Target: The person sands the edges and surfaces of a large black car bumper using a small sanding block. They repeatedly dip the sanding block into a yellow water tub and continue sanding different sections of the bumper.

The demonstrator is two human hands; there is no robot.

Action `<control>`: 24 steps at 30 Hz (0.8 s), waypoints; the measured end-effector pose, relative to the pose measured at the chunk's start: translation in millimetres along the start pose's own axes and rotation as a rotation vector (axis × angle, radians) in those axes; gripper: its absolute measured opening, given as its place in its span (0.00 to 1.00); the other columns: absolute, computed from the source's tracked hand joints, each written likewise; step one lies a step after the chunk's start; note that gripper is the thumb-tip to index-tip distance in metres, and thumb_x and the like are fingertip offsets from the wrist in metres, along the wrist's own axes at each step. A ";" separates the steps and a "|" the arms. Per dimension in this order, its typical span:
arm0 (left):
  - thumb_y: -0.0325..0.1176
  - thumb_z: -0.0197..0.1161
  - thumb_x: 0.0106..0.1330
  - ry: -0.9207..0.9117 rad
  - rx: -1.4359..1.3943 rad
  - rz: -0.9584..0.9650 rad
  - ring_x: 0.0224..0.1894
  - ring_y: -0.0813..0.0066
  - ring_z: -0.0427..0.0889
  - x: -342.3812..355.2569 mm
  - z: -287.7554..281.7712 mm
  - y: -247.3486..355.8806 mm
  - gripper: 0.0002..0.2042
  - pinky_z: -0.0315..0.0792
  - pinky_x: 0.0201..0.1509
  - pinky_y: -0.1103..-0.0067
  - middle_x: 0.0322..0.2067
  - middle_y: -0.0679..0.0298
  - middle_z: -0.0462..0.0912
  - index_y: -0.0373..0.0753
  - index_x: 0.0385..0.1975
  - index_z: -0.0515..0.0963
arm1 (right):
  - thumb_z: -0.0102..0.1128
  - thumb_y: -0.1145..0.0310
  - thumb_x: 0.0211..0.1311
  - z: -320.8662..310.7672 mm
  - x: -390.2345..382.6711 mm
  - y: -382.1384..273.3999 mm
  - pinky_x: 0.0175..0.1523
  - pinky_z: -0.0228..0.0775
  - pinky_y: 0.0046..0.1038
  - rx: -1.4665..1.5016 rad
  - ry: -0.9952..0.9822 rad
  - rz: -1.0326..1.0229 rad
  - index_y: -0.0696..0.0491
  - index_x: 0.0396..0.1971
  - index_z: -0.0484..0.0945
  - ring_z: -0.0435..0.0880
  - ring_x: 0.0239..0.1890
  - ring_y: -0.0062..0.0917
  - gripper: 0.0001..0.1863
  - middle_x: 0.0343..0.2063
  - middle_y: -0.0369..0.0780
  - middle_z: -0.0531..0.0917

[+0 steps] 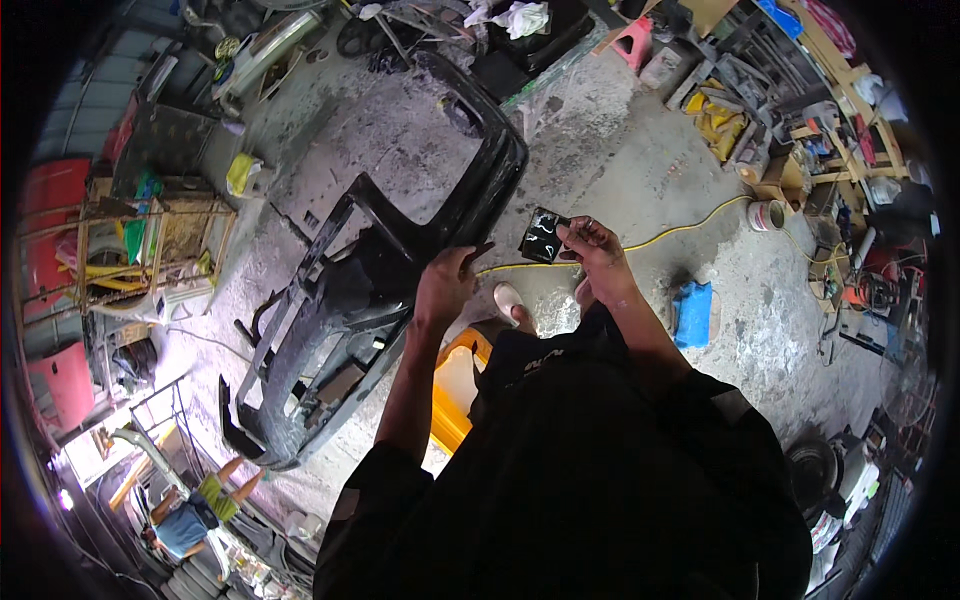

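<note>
Holding the small, flat, square black plate [540, 236] is the right hand [597, 247], whose thumb and fingers pinch its right-hand edge. The plate is in front of the person, above the grey floor [620, 130]. It is probably light and stiff. Bright, glossy patches suggest a smooth or wet face; treat as slippery. Grip by edges or corners, clear of the shiny face.

The left hand [446, 288] has its fingers curled on a thin, dark, narrow strip [484, 250]; only the tip projects, so its material cannot be determined. This hand overlaps the edge of the long, curved, black plastic bumper cover [490, 170]; contact cannot be confirmed. The bumper cover extends along the person's left side. Its thin walls and openings suggest low weight for its size, with a tendency to flex. Support it at two well-separated points along the outer rail, not by the slender bars.
</note>
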State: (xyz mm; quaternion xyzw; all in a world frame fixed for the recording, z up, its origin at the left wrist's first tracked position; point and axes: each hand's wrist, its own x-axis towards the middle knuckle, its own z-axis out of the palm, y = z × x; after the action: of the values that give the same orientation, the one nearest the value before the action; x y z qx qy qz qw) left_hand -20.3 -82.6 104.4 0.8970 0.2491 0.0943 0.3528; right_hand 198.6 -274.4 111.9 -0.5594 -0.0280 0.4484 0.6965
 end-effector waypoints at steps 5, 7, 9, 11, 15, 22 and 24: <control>0.25 0.71 0.65 0.261 -0.604 -0.308 0.31 0.81 0.83 21.0 -21.1 38.1 0.10 0.77 0.34 0.79 0.34 0.61 0.88 0.31 0.44 0.83 | 0.74 0.65 0.64 -10.8 -2.0 -12.7 0.40 0.71 0.21 -0.012 0.022 0.033 0.47 0.34 0.82 0.77 0.31 0.11 0.07 0.27 0.25 0.79; 0.26 0.71 0.65 0.319 -0.643 -0.353 0.31 0.81 0.82 31.7 -27.1 51.7 0.10 0.76 0.35 0.80 0.34 0.62 0.87 0.31 0.44 0.82 | 0.74 0.64 0.64 -9.9 -2.2 -17.8 0.38 0.70 0.20 0.001 -0.013 0.054 0.47 0.34 0.82 0.76 0.30 0.11 0.07 0.26 0.25 0.79; 0.29 0.70 0.68 0.496 -0.863 -0.383 0.30 0.80 0.81 43.9 -18.5 42.9 0.10 0.74 0.38 0.82 0.30 0.66 0.85 0.31 0.45 0.82 | 0.74 0.64 0.64 -2.0 -1.6 -21.5 0.37 0.68 0.20 0.024 -0.032 0.040 0.48 0.34 0.82 0.74 0.28 0.12 0.08 0.25 0.25 0.78; 0.31 0.68 0.69 0.576 -1.066 -0.413 0.30 0.82 0.80 67.4 -4.3 48.5 0.10 0.72 0.38 0.82 0.31 0.66 0.86 0.32 0.45 0.83 | 0.74 0.64 0.64 -3.2 4.8 -18.4 0.37 0.68 0.20 0.032 -0.047 0.046 0.48 0.35 0.82 0.74 0.28 0.12 0.08 0.26 0.25 0.78; 0.40 0.60 0.77 0.326 -0.915 -0.399 0.35 0.83 0.78 75.9 9.8 48.0 0.13 0.71 0.43 0.79 0.35 0.63 0.85 0.35 0.47 0.82 | 0.74 0.65 0.64 3.4 0.3 -26.1 0.37 0.68 0.20 0.055 -0.066 0.027 0.48 0.36 0.82 0.74 0.28 0.12 0.09 0.26 0.25 0.78; 0.36 0.56 0.79 0.087 -0.695 -0.066 0.34 0.83 0.76 52.2 34.7 95.4 0.12 0.74 0.33 0.80 0.35 0.64 0.76 0.32 0.47 0.78 | 0.74 0.66 0.64 0.4 4.9 -9.4 0.39 0.71 0.20 -0.073 -0.035 -0.080 0.51 0.40 0.82 0.79 0.35 0.12 0.10 0.31 0.28 0.81; 0.33 0.58 0.78 0.012 -0.786 -0.167 0.34 0.83 0.76 48.5 27.2 109.3 0.11 0.75 0.29 0.81 0.35 0.66 0.75 0.31 0.48 0.78 | 0.74 0.66 0.64 3.2 0.3 -13.3 0.40 0.72 0.21 -0.062 -0.024 -0.018 0.51 0.41 0.81 0.80 0.36 0.13 0.11 0.32 0.28 0.82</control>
State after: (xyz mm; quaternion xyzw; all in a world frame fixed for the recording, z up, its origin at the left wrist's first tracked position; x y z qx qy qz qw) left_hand 72.3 -142.1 158.4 0.6699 0.2682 0.1586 0.6739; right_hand 205.0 -271.4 123.6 -0.5751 -0.0554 0.4478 0.6824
